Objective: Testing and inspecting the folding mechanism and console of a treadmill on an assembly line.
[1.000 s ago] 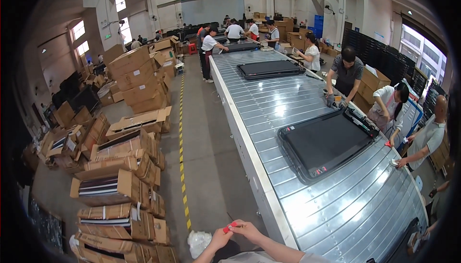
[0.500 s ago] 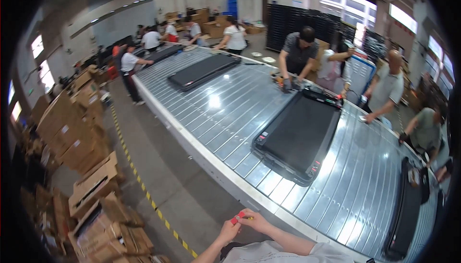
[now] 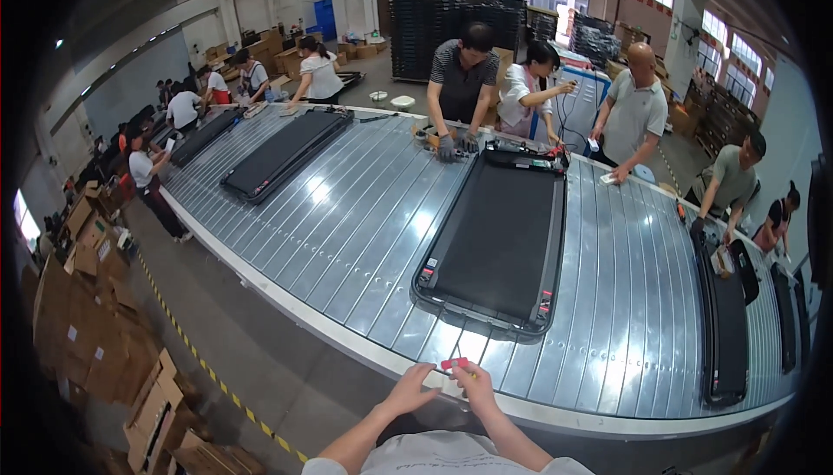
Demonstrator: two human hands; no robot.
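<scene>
While the view has swung right over the last second, both hands stay pinched on the same small red piece (image 3: 454,363): left hand (image 3: 415,391) and right hand (image 3: 476,386), fingertips together at the near edge of the metal conveyor (image 3: 347,241). Now the black treadmill (image 3: 496,241) sits straight ahead, workers (image 3: 466,85) beyond it.

We see our two forearms, bare from elbow to wrist, entering from the lower edge. Our left hand (image 3: 415,390) and right hand (image 3: 476,386) wear no gloves, rings or watch. Below them shows a pale, whitish short-sleeved shirt, its cloth plain with soft folds across the chest.
</scene>
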